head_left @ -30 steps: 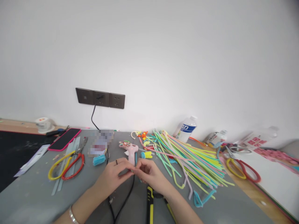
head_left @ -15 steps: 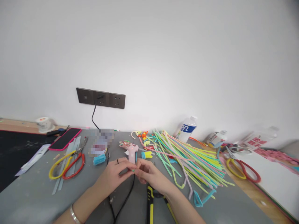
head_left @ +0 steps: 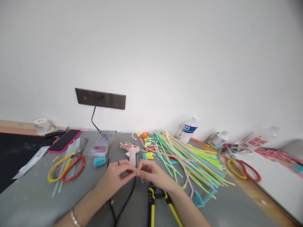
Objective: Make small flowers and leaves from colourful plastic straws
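My left hand [head_left: 120, 176] and my right hand [head_left: 151, 173] meet at the fingertips above the grey table. Between their pinched fingers shows a tiny green bit of pipe cleaner [head_left: 135, 172]; most of it is hidden. A blue strand [head_left: 142, 181] pokes out just below my right fingers. Right behind the hands lies a pink glue gun [head_left: 133, 155], its black cord [head_left: 129, 197] running toward me. Yellow-and-black pliers [head_left: 151, 205] lie under my right wrist, handles apart. A yellow-and-blue pipe cleaner bundle [head_left: 148, 155] rests beyond my right hand.
Loose pipe cleaners [head_left: 194, 160] spread across the right, with a bent blue one [head_left: 200, 200] in front. Red-and-yellow-handled pliers [head_left: 73, 167], a phone [head_left: 64, 141] and a blue bundle [head_left: 99, 161] lie left. A white bottle [head_left: 187, 130] stands by the wall; scissors [head_left: 245, 170] lie far right.
My hands stay pinched together in nearly the same place, with small finger movements. The green bit now shows between the fingertips. My right forearm has shifted slightly, uncovering more of the pliers.
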A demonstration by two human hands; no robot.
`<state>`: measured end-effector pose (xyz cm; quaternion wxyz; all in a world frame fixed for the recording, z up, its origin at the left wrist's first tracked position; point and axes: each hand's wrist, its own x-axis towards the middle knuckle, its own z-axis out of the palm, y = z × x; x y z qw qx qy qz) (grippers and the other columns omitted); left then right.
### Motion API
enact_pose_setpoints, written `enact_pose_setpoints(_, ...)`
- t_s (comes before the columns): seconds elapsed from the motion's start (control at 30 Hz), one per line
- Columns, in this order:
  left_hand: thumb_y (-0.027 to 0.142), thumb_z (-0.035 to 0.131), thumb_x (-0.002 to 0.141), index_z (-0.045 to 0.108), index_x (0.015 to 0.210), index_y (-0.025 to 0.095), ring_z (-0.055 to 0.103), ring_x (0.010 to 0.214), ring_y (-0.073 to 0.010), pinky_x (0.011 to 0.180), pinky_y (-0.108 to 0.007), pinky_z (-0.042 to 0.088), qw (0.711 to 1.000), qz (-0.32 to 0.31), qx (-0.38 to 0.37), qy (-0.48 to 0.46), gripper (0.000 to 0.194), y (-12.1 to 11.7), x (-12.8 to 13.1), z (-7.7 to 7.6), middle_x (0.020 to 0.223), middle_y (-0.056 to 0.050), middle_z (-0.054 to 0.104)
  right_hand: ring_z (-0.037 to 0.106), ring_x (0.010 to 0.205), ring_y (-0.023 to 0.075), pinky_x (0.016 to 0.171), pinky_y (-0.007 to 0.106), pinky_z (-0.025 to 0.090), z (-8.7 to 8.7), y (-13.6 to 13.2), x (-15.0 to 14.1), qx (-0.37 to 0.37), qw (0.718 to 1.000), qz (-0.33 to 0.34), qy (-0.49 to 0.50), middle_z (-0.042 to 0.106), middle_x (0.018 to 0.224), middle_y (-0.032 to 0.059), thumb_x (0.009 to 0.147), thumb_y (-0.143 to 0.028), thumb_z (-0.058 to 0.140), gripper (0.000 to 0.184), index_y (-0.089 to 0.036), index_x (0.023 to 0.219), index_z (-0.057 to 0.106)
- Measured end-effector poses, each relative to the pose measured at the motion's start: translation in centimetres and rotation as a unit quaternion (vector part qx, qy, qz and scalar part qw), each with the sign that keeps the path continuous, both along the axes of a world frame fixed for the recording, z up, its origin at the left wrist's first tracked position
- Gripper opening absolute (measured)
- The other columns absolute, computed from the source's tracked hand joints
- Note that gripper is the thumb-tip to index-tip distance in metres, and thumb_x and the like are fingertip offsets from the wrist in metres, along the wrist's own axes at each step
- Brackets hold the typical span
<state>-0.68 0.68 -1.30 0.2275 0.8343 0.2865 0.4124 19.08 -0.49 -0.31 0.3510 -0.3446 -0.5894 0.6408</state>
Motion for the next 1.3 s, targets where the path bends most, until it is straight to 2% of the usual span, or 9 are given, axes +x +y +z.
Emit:
enact_pose_setpoints(0.2,0.016,0.06,0.087,0.071,0.086,0.019,0.066,0.067,-0.0132,0.065,-0.022,0.054,1.0,-0.006,0.005,-0.002,0.012,-0.09,0.22,0.21,0.077,-0.003,0.071,0.038,0.049,0.007,0.046,0.02,0.023,-0.42,0.07,-0.03,-0.039,0.999,-0.013,-0.011,0.051,0.054,-0.0057,0.07,-0.05,0.078,0.04,-0.017,0.067,0.055)
enact_pose_setpoints(0.33,0.016,0.06,0.087,0.072,0.086,0.019,0.067,0.067,-0.0133,0.062,-0.021,0.053,0.999,-0.005,-0.012,-0.03,0.012,-0.03,0.16,0.16,0.077,-0.003,0.071,0.038,0.05,0.0067,0.048,0.02,0.025,-0.67,0.21,-0.04,-0.035,0.999,-0.013,0.01,0.053,0.058,-0.0059,0.064,-0.043,0.083,0.039,-0.017,0.07,0.056)
enact_pose_setpoints(0.47,0.016,0.063,0.085,0.072,0.086,0.018,0.067,0.068,-0.0142,0.058,-0.019,0.052,0.998,0.019,-0.027,-0.05,0.009,0.09,0.02,0.02,0.077,-0.003,0.071,0.043,0.056,0.0091,0.053,0.022,0.032,-0.94,0.49,-0.13,0.03,0.998,-0.056,0.03,0.055,0.065,-0.0041,0.067,-0.042,0.082,0.035,-0.018,0.077,0.059)
enact_pose_setpoints(0.7,0.018,0.066,0.084,0.073,0.086,0.018,0.066,0.066,-0.0137,0.056,-0.019,0.049,0.996,0.028,-0.065,-0.051,0.007,0.15,-0.06,0.04,0.075,-0.002,0.07,0.042,0.055,0.0109,0.052,0.024,0.031,-0.95,0.43,-0.29,0.146,0.981,-0.126,-0.025,0.05,0.065,-0.0029,0.073,-0.043,0.078,0.029,-0.018,0.076,0.064)
enact_pose_setpoints(0.93,0.015,0.067,0.083,0.073,0.085,0.018,0.067,0.068,-0.0135,0.061,-0.019,0.049,0.997,0.015,-0.039,-0.062,0.007,0.13,-0.06,-0.14,0.076,-0.002,0.071,0.045,0.058,0.0141,0.053,0.026,0.033,-0.38,0.2,-0.12,0.297,0.94,-0.138,-0.097,0.056,0.067,0.0017,0.082,-0.039,0.07,0.021,-0.02,0.075,0.069)
enact_pose_setpoints(1.17,0.015,0.062,0.086,0.07,0.086,0.018,0.067,0.073,-0.0139,0.065,-0.02,0.05,0.998,0.009,-0.024,-0.051,0.009,0.08,-0.05,-0.13,0.079,-0.002,0.07,0.046,0.059,0.0125,0.053,0.023,0.033,-0.16,-0.22,-0.16,0.323,0.93,-0.138,-0.105,0.054,0.069,0.0003,0.087,-0.03,0.065,0.015,-0.019,0.078,0.066)
enact_pose_setpoints(1.3,0.016,0.06,0.087,0.068,0.09,0.019,0.064,0.072,-0.0138,0.066,-0.021,0.048,0.999,0.02,-0.033,-0.01,0.009,0.06,0.03,0.05,0.079,-0.001,0.067,0.044,0.058,0.0115,0.053,0.023,0.033,-0.16,-0.12,0.05,0.283,0.946,-0.121,-0.102,0.052,0.069,-0.001,0.084,-0.034,0.068,0.017,-0.018,0.079,0.065)
